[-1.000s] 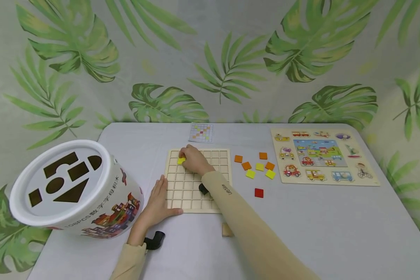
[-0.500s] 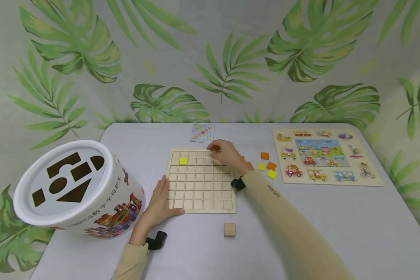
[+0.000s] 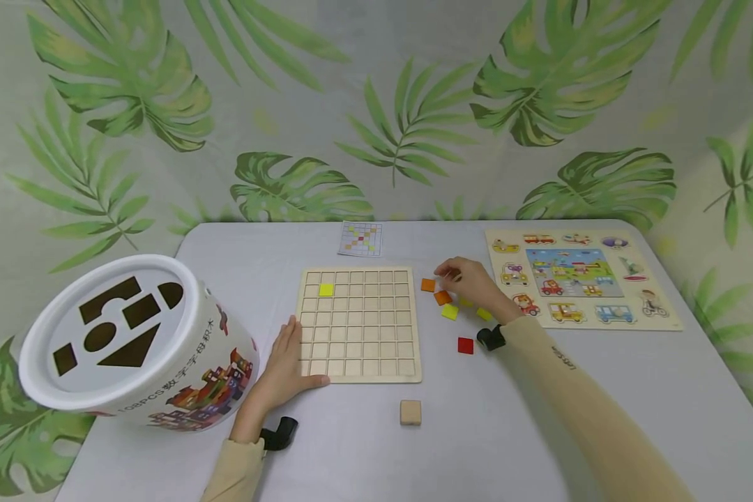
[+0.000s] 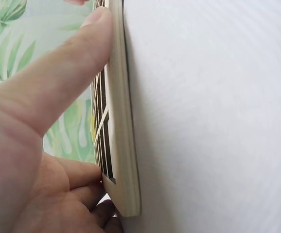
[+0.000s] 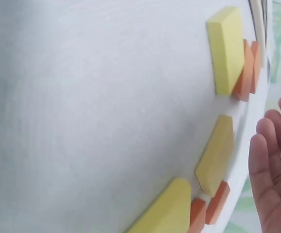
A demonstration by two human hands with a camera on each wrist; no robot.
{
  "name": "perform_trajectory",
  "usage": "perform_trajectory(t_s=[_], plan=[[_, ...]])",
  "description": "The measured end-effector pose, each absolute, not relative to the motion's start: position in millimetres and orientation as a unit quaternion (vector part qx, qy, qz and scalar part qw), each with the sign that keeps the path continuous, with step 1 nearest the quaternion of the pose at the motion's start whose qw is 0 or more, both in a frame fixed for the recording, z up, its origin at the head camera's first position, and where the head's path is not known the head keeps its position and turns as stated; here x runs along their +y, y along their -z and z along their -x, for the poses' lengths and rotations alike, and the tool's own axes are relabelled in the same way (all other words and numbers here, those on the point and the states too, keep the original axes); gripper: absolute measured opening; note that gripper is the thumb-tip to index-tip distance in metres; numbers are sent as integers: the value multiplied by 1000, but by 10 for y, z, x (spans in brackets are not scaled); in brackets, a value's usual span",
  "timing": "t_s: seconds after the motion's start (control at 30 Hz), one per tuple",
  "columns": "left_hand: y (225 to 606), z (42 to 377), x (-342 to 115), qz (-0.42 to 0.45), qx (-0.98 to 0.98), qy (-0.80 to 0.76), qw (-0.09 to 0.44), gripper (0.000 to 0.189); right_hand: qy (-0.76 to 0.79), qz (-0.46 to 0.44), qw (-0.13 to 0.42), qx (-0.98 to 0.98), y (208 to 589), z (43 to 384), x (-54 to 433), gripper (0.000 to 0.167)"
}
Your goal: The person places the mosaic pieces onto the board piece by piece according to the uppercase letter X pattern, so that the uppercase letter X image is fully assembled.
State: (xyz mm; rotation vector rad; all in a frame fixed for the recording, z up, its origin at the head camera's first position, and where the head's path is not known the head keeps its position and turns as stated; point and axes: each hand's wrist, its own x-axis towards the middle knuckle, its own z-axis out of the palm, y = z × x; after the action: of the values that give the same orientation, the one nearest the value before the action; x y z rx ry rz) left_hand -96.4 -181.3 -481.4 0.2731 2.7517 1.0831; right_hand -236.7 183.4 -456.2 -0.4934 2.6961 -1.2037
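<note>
My left hand [image 3: 282, 366] rests at the near left corner of a wooden grid board [image 3: 358, 321]. Its fingers lie along the left side, and in the left wrist view the thumb [image 4: 67, 73] presses on the board's rim. One yellow tile [image 3: 326, 289] sits in a square of the grid near the far left. To the right of the board, my right hand [image 3: 472, 284] hovers over loose square tiles, fingers loosely bent and holding nothing. Orange tiles [image 3: 428, 284] and yellow tiles [image 5: 225, 51] lie around it, some partly hidden beneath. A red tile [image 3: 466, 345] lies closer to me.
A big white bucket [image 3: 232, 348] with a shape-hole lid stands at the left. Behind the board lies a pattern card [image 3: 360, 238]. A vehicle puzzle board [image 3: 577, 279] occupies the back right. Nearer me is a small wooden block [image 3: 411, 412].
My right hand has left the yellow tile in the grid and moved right, across the board to the loose tiles. The left hand has stayed at its corner.
</note>
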Motion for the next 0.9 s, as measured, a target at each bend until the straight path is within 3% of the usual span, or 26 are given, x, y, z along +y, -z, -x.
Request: perform_trajectory(t_s=[0.27, 0.9], plan=[[4826, 959, -1815, -92, 924, -362, 84, 117, 383, 161, 104, 904, 4604, 2374, 1692, 21], [4825, 960, -1809, -89, 924, -363, 82, 116, 372, 224, 109, 894, 4519, 2473, 1411, 20]])
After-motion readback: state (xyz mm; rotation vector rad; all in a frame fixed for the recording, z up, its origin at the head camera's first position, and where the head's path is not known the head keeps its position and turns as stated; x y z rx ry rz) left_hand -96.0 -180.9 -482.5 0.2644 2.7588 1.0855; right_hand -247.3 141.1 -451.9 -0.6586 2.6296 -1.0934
